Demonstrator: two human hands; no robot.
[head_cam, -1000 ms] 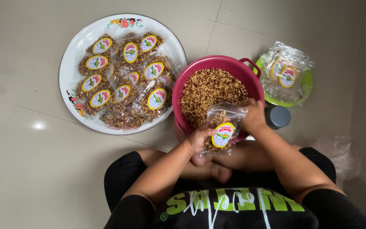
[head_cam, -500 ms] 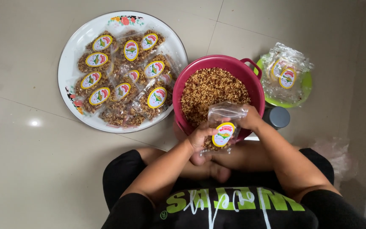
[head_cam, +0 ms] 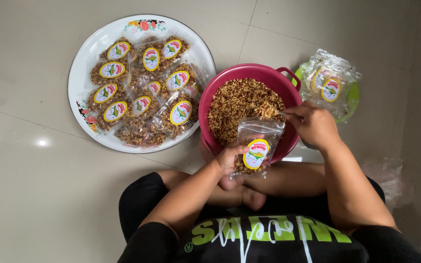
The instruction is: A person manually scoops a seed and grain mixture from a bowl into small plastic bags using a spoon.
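My left hand (head_cam: 231,158) grips a small clear pouch (head_cam: 257,141) with a yellow oval label, held upright over the near rim of a dark pink basin (head_cam: 249,73). The basin holds brown crumbly snack (head_cam: 235,104). My right hand (head_cam: 313,124) is closed on a spoon handle, and the spoon (head_cam: 269,111) carries a heap of the snack just above the pouch's open mouth. The pouch is partly filled at the bottom.
A large white round tray (head_cam: 86,73) with a flower rim at the left holds several filled, labelled pouches (head_cam: 142,92). A stack of empty labelled pouches (head_cam: 330,83) lies on a green plate (head_cam: 353,100) at the right. Pale floor tiles surround everything; my crossed legs sit below.
My right hand has left the pouch's top edge and now lifts a spoonful of snack from the basin to the pouch mouth. The left hand keeps the pouch in place.
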